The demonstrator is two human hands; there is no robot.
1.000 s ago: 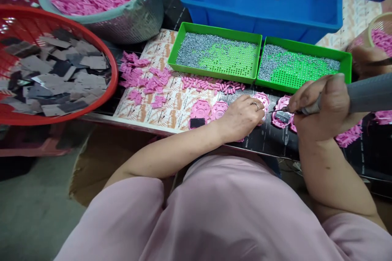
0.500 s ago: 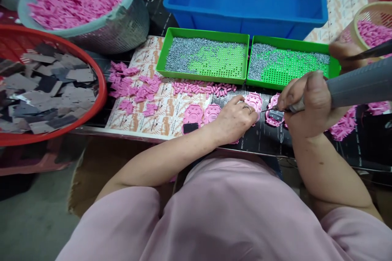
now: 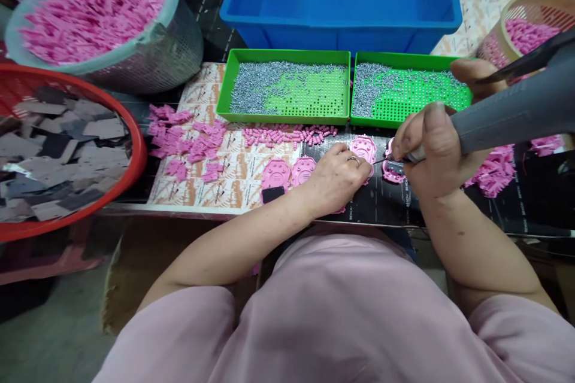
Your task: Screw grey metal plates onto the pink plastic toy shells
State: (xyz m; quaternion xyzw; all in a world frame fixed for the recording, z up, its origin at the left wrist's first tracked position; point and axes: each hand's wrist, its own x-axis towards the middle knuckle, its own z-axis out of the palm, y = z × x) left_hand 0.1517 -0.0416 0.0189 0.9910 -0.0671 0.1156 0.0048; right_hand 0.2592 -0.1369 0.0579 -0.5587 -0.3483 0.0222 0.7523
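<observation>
My right hand (image 3: 431, 152) is wrapped round a grey electric screwdriver (image 3: 507, 114), whose thin bit points left toward a pink paw-shaped shell (image 3: 363, 148). My left hand (image 3: 336, 179), wearing a ring, rests curled over that shell and holds it down on the black mat. Another pink shell (image 3: 392, 171) lies under the right hand, partly hidden. Two more pink shells (image 3: 275, 173) lie to the left of the left hand, one with a dark square pad (image 3: 272, 194) at its lower edge.
Two green trays (image 3: 287, 114) of small screws sit behind the hands, with a blue bin (image 3: 341, 18) of stacked pink shells beyond. A red basket (image 3: 130, 173) of grey squares and a mesh basket (image 3: 171, 48) of pink parts stand left. Loose pink pieces (image 3: 188, 140) litter the mat.
The view has tilted and shifted, so everything sits lower and further left in the picture. Both hands keep the same grip and the same place over the shells.
</observation>
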